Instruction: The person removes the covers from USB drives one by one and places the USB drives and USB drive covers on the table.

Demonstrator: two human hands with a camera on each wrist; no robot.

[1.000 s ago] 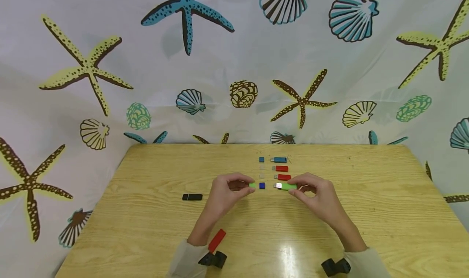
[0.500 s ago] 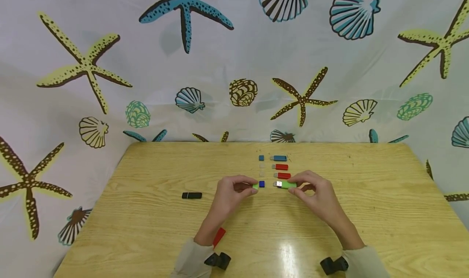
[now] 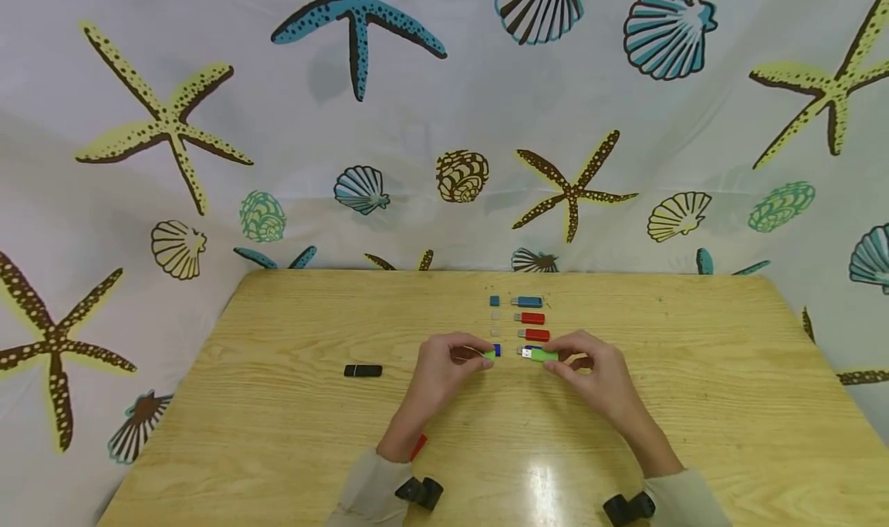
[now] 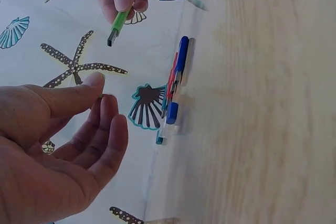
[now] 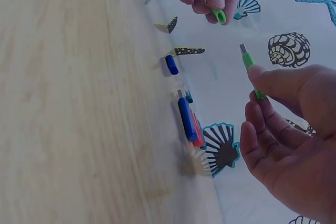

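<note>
Between thumb and fingers, my left hand (image 3: 444,366) pinches a small green cap (image 5: 219,16), its hollow end toward the right hand. My right hand (image 3: 603,366) grips a green USB flash drive (image 3: 545,355), the metal plug pointing left at the cap. A gap separates cap and plug, and the right wrist view shows both held up above the table. Under them lie a dark blue cap (image 5: 171,65) and a dark blue flash drive (image 5: 185,119); in the head view the green pieces partly cover both.
Behind the hands, a blue flash drive (image 3: 531,302) and two red ones, upper (image 3: 532,319) and lower (image 3: 536,335), lie in a column beside a blue cap (image 3: 495,301) and clear caps (image 3: 495,315). A black flash drive (image 3: 363,370) lies left. My left forearm partly hides a red stick (image 3: 419,446).
My left hand has moved right with the green cap, narrowing the gap to the plug, and the cap now overlaps the dark blue cap. My right hand has barely shifted.
</note>
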